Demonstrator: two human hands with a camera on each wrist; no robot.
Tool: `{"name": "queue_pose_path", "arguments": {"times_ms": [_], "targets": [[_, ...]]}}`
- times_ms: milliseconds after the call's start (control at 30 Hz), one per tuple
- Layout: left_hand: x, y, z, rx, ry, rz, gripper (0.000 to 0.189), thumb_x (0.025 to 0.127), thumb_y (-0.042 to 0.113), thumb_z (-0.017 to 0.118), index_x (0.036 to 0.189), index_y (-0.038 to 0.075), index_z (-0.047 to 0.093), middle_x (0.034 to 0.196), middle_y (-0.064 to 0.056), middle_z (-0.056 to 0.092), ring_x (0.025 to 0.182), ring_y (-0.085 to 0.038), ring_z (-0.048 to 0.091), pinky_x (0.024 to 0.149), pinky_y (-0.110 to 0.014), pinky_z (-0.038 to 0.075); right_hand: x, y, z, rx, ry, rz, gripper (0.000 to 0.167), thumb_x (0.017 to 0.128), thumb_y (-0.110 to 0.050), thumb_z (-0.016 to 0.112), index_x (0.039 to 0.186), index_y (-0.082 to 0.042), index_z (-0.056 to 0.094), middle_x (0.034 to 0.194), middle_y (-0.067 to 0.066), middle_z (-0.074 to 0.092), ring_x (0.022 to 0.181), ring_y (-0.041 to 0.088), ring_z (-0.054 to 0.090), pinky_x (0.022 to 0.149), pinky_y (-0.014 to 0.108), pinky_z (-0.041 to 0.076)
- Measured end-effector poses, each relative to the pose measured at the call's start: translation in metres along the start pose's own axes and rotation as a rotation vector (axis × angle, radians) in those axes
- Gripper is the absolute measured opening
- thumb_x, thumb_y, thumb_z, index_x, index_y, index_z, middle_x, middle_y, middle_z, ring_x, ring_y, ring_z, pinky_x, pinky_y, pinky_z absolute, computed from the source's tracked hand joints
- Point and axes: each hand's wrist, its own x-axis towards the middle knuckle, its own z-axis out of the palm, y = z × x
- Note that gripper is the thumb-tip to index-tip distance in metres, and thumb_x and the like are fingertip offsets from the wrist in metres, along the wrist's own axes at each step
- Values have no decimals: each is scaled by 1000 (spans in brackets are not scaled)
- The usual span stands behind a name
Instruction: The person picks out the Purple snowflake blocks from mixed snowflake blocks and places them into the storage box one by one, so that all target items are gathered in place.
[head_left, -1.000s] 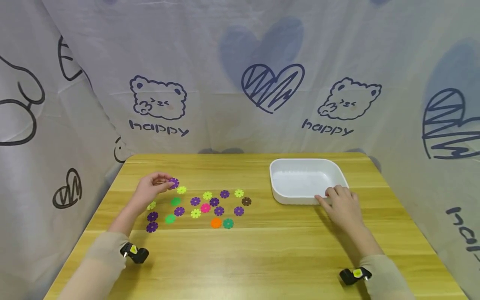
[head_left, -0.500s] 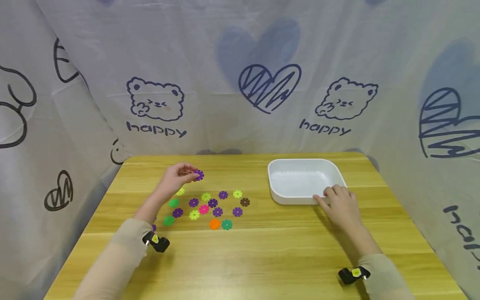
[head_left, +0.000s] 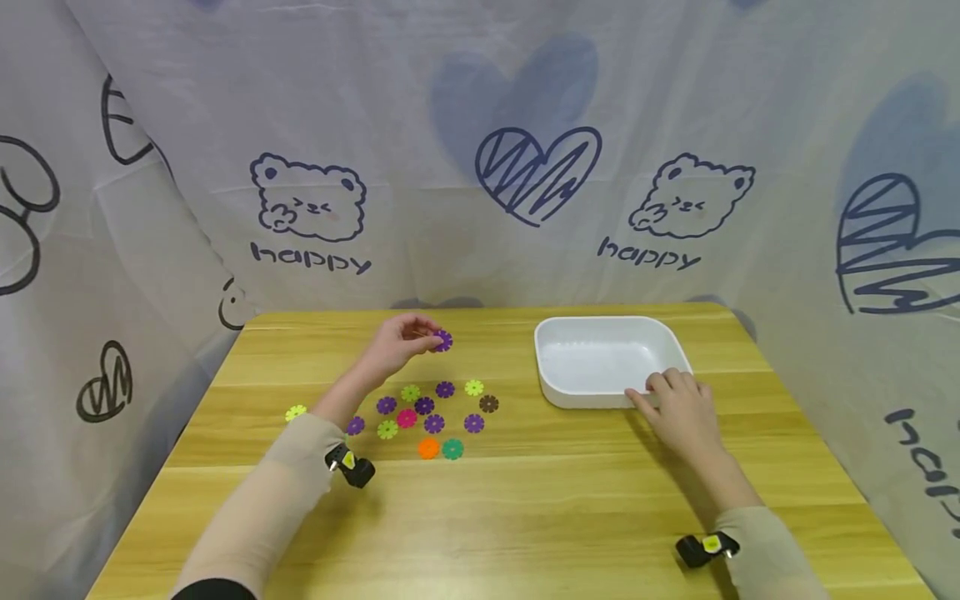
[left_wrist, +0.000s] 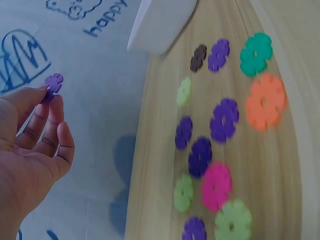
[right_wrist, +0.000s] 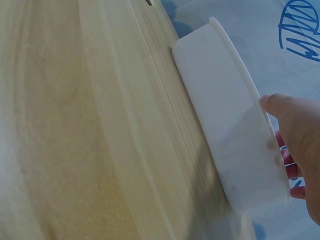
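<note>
My left hand (head_left: 397, 346) pinches a purple notched snowflake disc (head_left: 445, 340) between thumb and fingers, raised over the back of the table. In the left wrist view the same purple disc (left_wrist: 54, 85) sticks up from the fingertips. My right hand (head_left: 684, 410) holds the near right rim of a white plastic basin (head_left: 558, 397). The right wrist view has the thumb at the basin's (right_wrist: 220, 115) rim and the other fingers behind it, partly hidden. Several discs lie below the left hand, among them a pink disc (head_left: 407, 418) and an orange disc (head_left: 428, 448).
A teal disc (head_left: 453, 450) and a brown disc (head_left: 489, 404) lie on the wooden table (head_left: 525, 517), between the left arm and the basin. A yellow-green disc (head_left: 296, 412) shows left of the left forearm, which hides others. A printed curtain (head_left: 420, 208) hangs behind the table.
My left hand has carried the purple disc rightward and slightly up, from the left end of the scattered discs toward the basin. The right hand stays on the basin's rim.
</note>
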Motion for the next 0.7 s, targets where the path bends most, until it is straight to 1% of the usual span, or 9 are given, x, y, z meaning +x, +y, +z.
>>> {"name": "queue_pose_path", "arguments": {"times_ms": [133, 300, 467, 600, 700], "targets": [[10, 12, 16, 13, -49, 31, 20, 92, 16, 67, 109, 5, 64, 101, -12, 67, 91, -20, 65, 83, -31, 57, 0, 1, 0, 1, 8, -1, 41, 95, -47, 57, 95, -6, 62, 95, 13, 59, 94, 36, 54, 83, 56, 39], [24, 23, 37, 25, -110, 77, 19, 93, 16, 66, 109, 6, 65, 100, -11, 68, 91, -20, 67, 81, -31, 58, 0, 2, -1, -9, -2, 1, 42, 95, -48, 56, 96, -6, 62, 95, 13, 60, 94, 36, 54, 83, 56, 39], [38, 30, 58, 46, -134, 104, 19, 91, 15, 68, 108, 6, 66, 99, -10, 69, 87, -18, 67, 80, -29, 58, 1, 1, 0, -14, -18, 1, 43, 96, -49, 54, 98, -6, 63, 96, 13, 60, 96, 36, 54, 83, 55, 40], [48, 33, 76, 59, -150, 114, 20, 90, 14, 69, 108, 4, 66, 99, -11, 68, 84, -16, 65, 78, -27, 57, 1, 1, 1, -12, -9, -2, 42, 95, -48, 56, 97, -6, 63, 96, 14, 60, 95, 36, 54, 83, 55, 40], [54, 34, 90, 50, -165, 119, 20, 90, 12, 69, 107, 2, 66, 98, -13, 69, 82, -15, 65, 76, -25, 57, 1, 0, 1, -10, 1, -5, 41, 95, -48, 57, 96, -7, 63, 95, 13, 60, 95, 36, 55, 83, 55, 40]]}}
